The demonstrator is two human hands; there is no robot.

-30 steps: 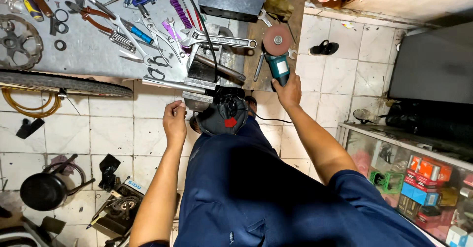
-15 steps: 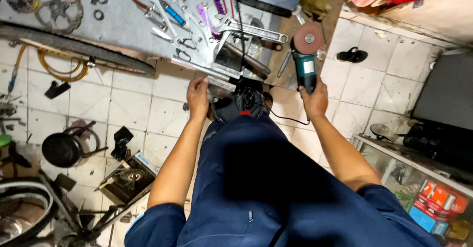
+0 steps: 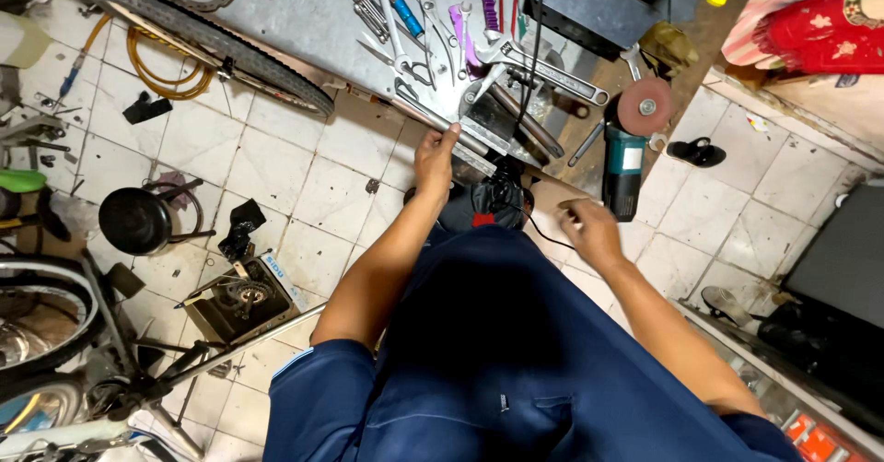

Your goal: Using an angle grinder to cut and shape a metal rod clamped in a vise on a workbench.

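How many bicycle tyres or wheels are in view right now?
2 clearly. One black tyre lies along the bench edge at upper left. One wheel stands at the lower left edge, cut off by the frame; more may be hidden there.

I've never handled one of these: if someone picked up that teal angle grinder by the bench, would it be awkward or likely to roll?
The angle grinder looks stiff and probably heavy for its size, given its chunky body. Its wide disc at one end likely makes it top-heavy and stops it rolling far. A black cord nearby may be its own; if so, it could drag.
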